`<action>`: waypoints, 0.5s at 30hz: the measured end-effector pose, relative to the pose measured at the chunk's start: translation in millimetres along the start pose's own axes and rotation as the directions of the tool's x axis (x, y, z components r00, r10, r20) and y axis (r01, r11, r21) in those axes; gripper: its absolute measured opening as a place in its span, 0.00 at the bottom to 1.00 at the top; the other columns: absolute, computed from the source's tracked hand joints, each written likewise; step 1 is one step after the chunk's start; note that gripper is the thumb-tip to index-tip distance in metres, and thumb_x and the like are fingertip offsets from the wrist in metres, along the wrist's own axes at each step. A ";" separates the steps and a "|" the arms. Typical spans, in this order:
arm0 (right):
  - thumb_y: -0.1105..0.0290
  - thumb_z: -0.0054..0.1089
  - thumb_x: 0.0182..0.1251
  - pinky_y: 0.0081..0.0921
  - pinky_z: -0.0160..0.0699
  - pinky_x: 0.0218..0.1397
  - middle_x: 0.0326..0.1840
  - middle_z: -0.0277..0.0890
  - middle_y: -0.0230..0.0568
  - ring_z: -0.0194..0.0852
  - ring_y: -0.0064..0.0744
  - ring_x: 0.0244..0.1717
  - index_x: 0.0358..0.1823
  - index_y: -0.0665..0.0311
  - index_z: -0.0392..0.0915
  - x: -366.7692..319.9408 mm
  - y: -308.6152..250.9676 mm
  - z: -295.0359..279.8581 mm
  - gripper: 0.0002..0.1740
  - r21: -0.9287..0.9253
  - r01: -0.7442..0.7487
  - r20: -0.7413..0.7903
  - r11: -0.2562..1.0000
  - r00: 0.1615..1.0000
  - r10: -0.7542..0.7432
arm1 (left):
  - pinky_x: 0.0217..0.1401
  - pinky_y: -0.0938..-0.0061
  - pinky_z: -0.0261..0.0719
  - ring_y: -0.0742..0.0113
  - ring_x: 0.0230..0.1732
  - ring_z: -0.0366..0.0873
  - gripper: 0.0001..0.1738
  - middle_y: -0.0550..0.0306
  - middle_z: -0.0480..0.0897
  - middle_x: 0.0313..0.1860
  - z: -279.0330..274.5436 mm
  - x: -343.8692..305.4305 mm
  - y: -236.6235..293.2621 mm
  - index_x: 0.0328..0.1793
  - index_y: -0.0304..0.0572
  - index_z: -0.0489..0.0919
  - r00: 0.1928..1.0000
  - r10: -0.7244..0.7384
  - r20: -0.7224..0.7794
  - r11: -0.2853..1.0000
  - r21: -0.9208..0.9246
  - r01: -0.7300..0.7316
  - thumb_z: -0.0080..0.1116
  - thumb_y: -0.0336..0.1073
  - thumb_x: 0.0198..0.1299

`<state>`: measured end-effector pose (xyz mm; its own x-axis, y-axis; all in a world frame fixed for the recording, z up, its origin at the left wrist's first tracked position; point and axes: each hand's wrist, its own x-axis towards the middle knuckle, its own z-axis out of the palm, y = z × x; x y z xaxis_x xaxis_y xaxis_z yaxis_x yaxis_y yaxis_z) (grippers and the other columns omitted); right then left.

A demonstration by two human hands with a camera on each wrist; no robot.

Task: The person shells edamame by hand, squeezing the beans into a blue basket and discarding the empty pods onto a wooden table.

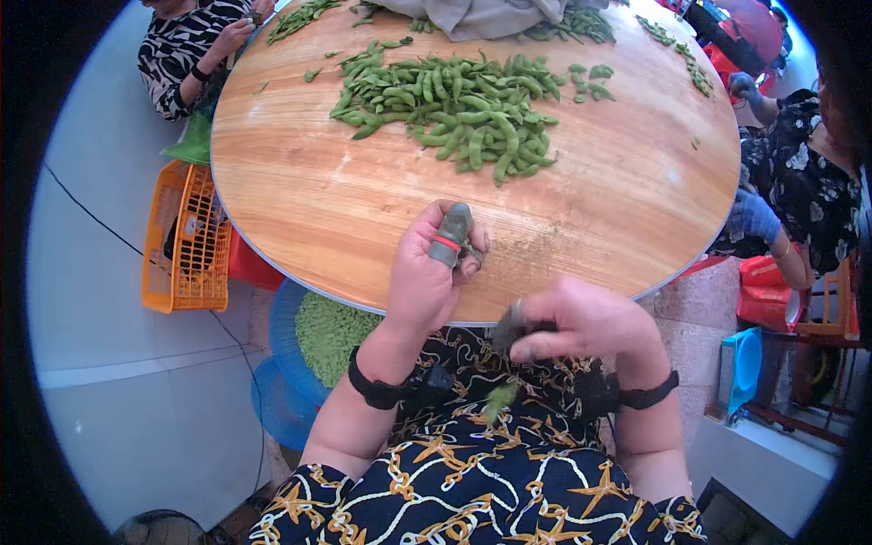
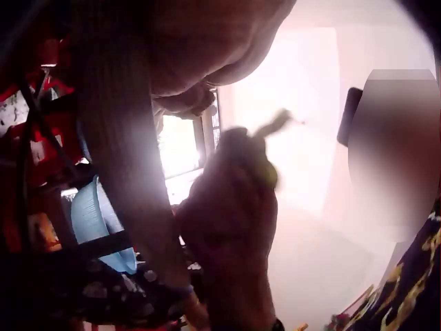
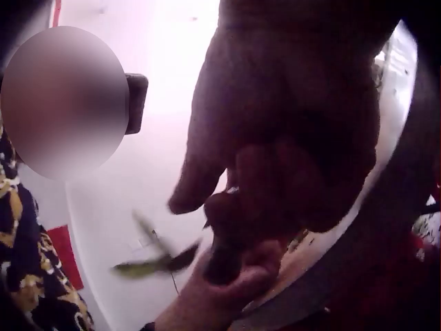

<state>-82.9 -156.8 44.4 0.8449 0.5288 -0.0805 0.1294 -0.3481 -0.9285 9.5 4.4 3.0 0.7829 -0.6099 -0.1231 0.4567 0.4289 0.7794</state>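
In the head view my left hand [image 1: 436,263] is raised over the table's near edge, fingers curled in beside the thumb. A grey finger cover with a red band sits on the thumb, and no pod shows in this hand. To its right, my blurred right hand [image 1: 581,318] bends downward over my lap, thumb apart from the fingers. A green pod husk [image 1: 500,401] hangs in the air below it, clear of the fingers. The right wrist view shows blurred green husks [image 3: 155,265] beside the right hand [image 3: 282,131].
Green soybean pods [image 1: 454,104] lie heaped on the round wooden table [image 1: 291,191]. A blue basin [image 1: 289,318] of shelled beans [image 1: 331,336] stands below the edge at left, near an orange crate [image 1: 186,236]. Other people sit at the table on both sides.
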 end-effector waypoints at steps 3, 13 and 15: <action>0.62 0.57 0.58 0.34 0.73 0.35 0.26 0.76 0.51 0.76 0.44 0.29 0.37 0.64 0.76 10.8 10.3 -26.8 0.13 -0.199 -0.463 -0.554 0.864 0.780 0.291 | 0.24 0.90 0.61 0.80 0.25 0.65 0.04 0.60 0.73 0.31 -2.2 0.5 -1.0 0.40 0.43 0.71 1.000 -0.013 0.026 0.999 -0.043 0.014 0.44 0.31 0.63; 0.64 0.58 0.54 0.41 0.74 0.34 0.25 0.75 0.52 0.75 0.52 0.30 0.30 0.67 0.72 26.9 27.3 -48.0 0.12 -0.550 -0.580 -0.694 0.601 0.718 0.058 | 0.28 0.84 0.69 0.75 0.27 0.71 0.15 0.58 0.76 0.32 2.9 -7.7 -6.6 0.50 0.38 0.75 0.952 0.257 0.165 0.652 0.697 -0.297 0.53 0.24 0.55; 0.63 0.59 0.53 0.41 0.73 0.33 0.25 0.75 0.53 0.75 0.52 0.29 0.29 0.67 0.72 17.8 14.2 -36.7 0.13 -0.475 -0.582 -0.684 0.660 0.716 0.139 | 0.31 0.80 0.71 0.71 0.29 0.73 0.16 0.56 0.77 0.32 15.4 -9.6 -2.1 0.50 0.37 0.75 0.916 0.292 0.276 0.485 0.782 -0.390 0.54 0.23 0.53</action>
<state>-47.0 -180.7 43.1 0.9780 -0.1994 0.0608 -0.1600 -0.9051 -0.3940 -5.5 -1.0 11.9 0.7337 -0.6172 0.2842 -0.4146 -0.0753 0.9069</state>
